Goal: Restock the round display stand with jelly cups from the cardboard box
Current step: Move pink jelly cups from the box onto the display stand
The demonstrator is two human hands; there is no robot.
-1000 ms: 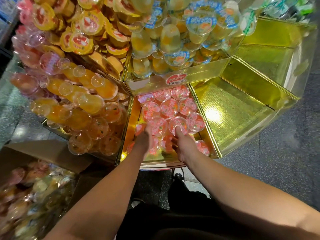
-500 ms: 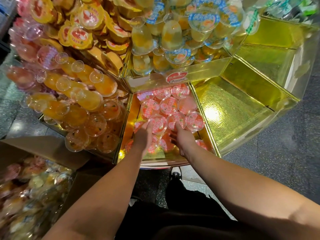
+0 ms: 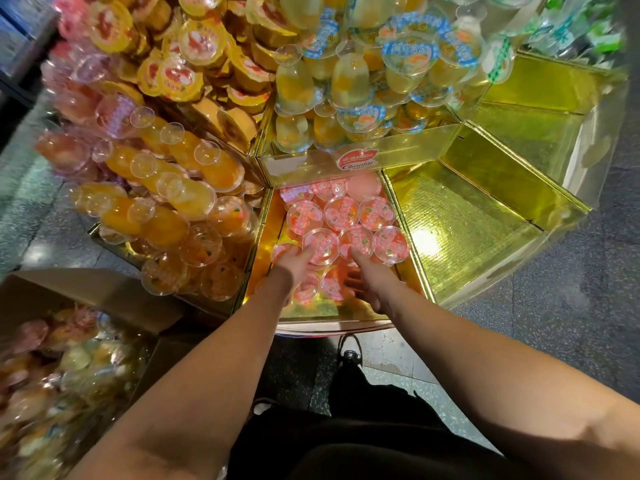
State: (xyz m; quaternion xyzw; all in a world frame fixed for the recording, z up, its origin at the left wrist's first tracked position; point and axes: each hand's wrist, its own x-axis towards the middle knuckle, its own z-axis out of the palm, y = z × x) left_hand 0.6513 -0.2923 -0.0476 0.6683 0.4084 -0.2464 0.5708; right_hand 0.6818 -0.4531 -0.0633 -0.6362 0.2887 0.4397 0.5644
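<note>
A grey speckled floor (image 3: pixel 571 323) is seen around and under everything, a black shoe (image 3: pixel 350 355) is planted on it at centre, black trousers (image 3: pixel 363 431) fill the bottom middle, and a blurred blue object (image 3: pixel 20 26) is seen top left.

Pink-lidded jelly cups (image 3: pixel 341 213), gold display stand (image 3: pixel 464 220), brown cardboard box (image 3: pixel 104 292)

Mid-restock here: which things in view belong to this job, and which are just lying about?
In the job:
- left hand and right hand, both on the pink jelly cups
- display stand
- cardboard box

Just there:
- orange cups
- blue-lidded cups
- shoe
</note>
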